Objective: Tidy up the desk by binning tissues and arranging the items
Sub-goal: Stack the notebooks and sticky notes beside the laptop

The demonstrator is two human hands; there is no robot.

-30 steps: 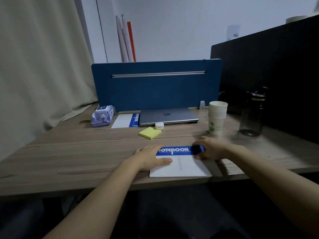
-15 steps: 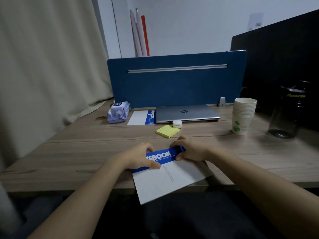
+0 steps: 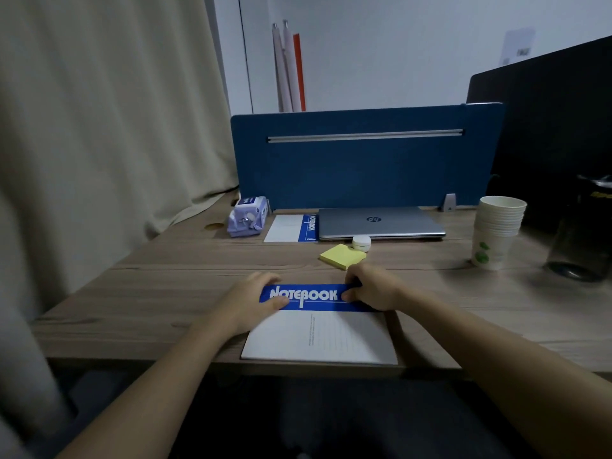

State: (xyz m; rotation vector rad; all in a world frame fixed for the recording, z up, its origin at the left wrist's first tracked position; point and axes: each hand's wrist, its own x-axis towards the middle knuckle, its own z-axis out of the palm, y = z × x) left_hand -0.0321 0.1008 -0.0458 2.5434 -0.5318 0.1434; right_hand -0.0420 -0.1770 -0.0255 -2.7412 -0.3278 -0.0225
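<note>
A white notebook (image 3: 321,336) with a blue "NOTEBOOK" band lies flat and square at the front edge of the wooden desk (image 3: 165,293). My left hand (image 3: 255,301) grips the band's left end, thumb on top. My right hand (image 3: 372,288) grips the band's right end. A second, similar notebook (image 3: 291,228) lies at the back beside a shut grey laptop (image 3: 381,223). A yellow sticky-note pad (image 3: 342,256) and a small white round case (image 3: 361,242) sit between the laptop and my right hand. A purple tissue pack (image 3: 246,217) rests at the back left.
A stack of paper cups (image 3: 498,231) and a dark bottle (image 3: 583,226) stand at the right. A blue divider panel (image 3: 364,157) closes the back, a black partition (image 3: 563,127) the right. A beige curtain (image 3: 99,127) hangs along the left side.
The notebook, tilted and hanging over the desk edge half a second ago, now lies straight on the desk. Both hands stayed on its blue band. The camera shifted left.
</note>
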